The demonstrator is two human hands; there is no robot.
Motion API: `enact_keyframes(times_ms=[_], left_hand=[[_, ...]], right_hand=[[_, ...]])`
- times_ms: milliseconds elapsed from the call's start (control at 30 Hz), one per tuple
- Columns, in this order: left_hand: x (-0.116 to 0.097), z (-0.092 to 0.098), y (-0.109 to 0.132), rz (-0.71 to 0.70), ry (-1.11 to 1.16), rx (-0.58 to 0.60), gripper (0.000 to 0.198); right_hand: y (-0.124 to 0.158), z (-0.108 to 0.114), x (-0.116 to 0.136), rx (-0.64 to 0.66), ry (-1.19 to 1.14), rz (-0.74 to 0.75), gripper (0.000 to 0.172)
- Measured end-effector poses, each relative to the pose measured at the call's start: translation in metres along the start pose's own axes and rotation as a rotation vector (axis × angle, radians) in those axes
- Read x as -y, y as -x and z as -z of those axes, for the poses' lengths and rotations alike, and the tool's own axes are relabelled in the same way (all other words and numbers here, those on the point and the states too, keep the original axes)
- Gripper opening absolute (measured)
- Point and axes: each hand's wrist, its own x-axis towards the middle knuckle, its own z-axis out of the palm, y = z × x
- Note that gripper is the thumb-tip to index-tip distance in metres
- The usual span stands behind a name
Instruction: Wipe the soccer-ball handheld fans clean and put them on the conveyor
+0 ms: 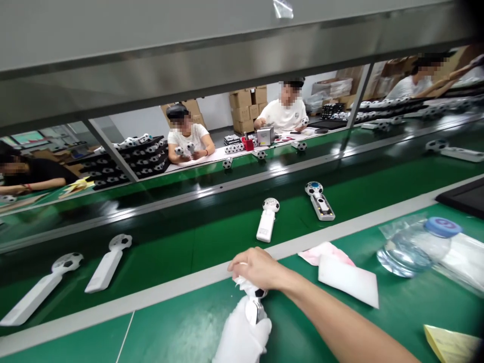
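Note:
My left hand, in a white glove, is wrapped round the handle of a white hand-held fan with a football-patterned head, low in the middle of the view. My bare right hand reaches in from the right, its fingers pinched together on top of the fan's head. Something small and white shows under those fingertips; I cannot make out what it is. Both hands hover over the green bench, just short of the grey strip along the conveyor.
Several more fans lie on the green conveyor belt: two at left, one in the middle, one opened. A water bottle, white cloth and yellow pad lie at right. People work across the line.

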Motion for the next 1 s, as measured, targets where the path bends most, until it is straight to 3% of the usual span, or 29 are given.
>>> enact_keyframes(times_ms=[100,200,400,467,533,600,700,767,900,1000], left_hand=[[-0.007,0.010,0.009,0.031,0.116,0.049,0.029],[-0.012,0.016,0.012,0.060,0.236,0.099,0.031],[-0.005,0.012,0.001,0.133,0.508,0.160,0.047],[-0.001,0.014,-0.001,0.158,0.583,0.154,0.044],[0.001,0.019,-0.001,0.184,0.640,0.160,0.038],[0.000,0.025,0.001,0.212,0.682,0.183,0.033],[-0.002,0.032,0.003,0.257,0.733,0.226,0.030],[-0.003,0.034,0.004,0.285,0.763,0.250,0.030],[-0.003,0.035,0.007,0.334,0.816,0.282,0.031],[-0.003,0.032,0.007,0.358,0.849,0.289,0.040]], right_hand=[[-0.008,0.009,-0.009,0.099,-0.269,-0.046,0.025],[-0.009,0.002,-0.020,0.118,-0.521,-0.035,0.035],[0.001,-0.026,-0.017,-0.233,-1.165,0.103,0.035],[0.008,-0.028,-0.009,-0.373,-1.046,0.148,0.032],[0.017,-0.028,-0.001,-0.484,-0.708,0.241,0.031],[0.024,-0.027,0.004,-0.509,-0.378,0.368,0.030],[0.026,-0.024,0.007,-0.476,-0.267,0.397,0.029],[0.022,-0.022,0.005,-0.418,-0.510,0.244,0.028],[0.012,-0.020,-0.003,-0.122,-1.234,-0.034,0.025],[0.006,-0.024,-0.012,-0.030,-1.472,-0.141,0.022]])
